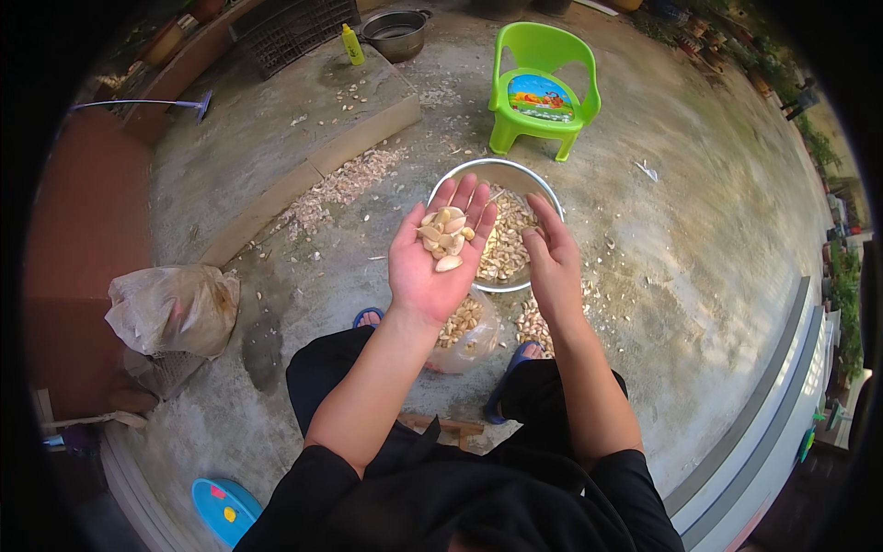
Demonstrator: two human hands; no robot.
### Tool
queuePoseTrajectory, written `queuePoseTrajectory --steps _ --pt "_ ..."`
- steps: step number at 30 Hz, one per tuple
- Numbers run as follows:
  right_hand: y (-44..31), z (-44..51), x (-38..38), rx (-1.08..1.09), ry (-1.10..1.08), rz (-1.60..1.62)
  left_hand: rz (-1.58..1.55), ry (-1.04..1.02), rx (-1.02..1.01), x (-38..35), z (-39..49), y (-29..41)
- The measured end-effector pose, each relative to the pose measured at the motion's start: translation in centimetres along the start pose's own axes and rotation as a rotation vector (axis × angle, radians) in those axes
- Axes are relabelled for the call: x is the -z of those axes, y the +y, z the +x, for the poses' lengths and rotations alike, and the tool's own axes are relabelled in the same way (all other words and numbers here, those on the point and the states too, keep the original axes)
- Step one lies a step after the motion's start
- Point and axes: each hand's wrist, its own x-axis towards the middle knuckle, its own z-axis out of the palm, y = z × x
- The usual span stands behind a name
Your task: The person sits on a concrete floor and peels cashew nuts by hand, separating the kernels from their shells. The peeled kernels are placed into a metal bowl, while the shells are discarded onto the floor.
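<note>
Several garlic cloves [443, 234] rest in the upturned palm of my left hand [431, 290], fingers extended. To its right, my right hand [557, 265] hangs over the edge of a steel basin [497, 164], thumb and fingers apart, with nothing visible between them. Many garlic cloves [507, 238] lie inside that basin, partly hidden by both hands. Between my feet stands a clear plastic bag [479, 348] with more cloves in it, partly covered by my left forearm. Loose cloves [531, 321] are heaped on the concrete beside my right foot.
A green child's chair [545, 90] stands beyond the basin. Garlic skins [345, 186] lie along a low concrete step [359, 134]. On the step are a yellow bottle [352, 45] and a metal pot [394, 34]. A stuffed plastic sack [176, 310] sits at left, a blue basin [224, 510] lower left.
</note>
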Motion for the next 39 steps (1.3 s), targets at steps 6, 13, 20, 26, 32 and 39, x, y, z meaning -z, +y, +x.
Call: queuePoseTrajectory --steps 6,13,20,26,32,39 --pt "-4.7 -2.5 -0.4 0.308 -0.431 -0.315 0.071 -0.027 -0.014 0.8 -0.1 0.5" --pt "-4.7 -3.1 -1.8 0.313 -0.524 -0.461 0.259 0.040 0.013 2.0 -0.2 -0.2" --pt "-0.9 -2.2 -0.3 -0.154 -0.313 0.469 0.172 -0.023 0.027 0.9 -0.1 -1.3" --pt "-3.2 -1.9 -1.1 -0.226 -0.319 0.297 0.181 0.030 0.006 1.0 -0.4 -1.0" --pt "-3.2 -2.1 -1.4 0.182 -0.472 -0.325 0.252 0.027 0.001 1.7 -0.2 -0.8" --pt "-1.5 -2.2 -1.4 0.097 -0.436 -0.239 0.217 0.007 0.009 2.0 -0.1 -0.8"
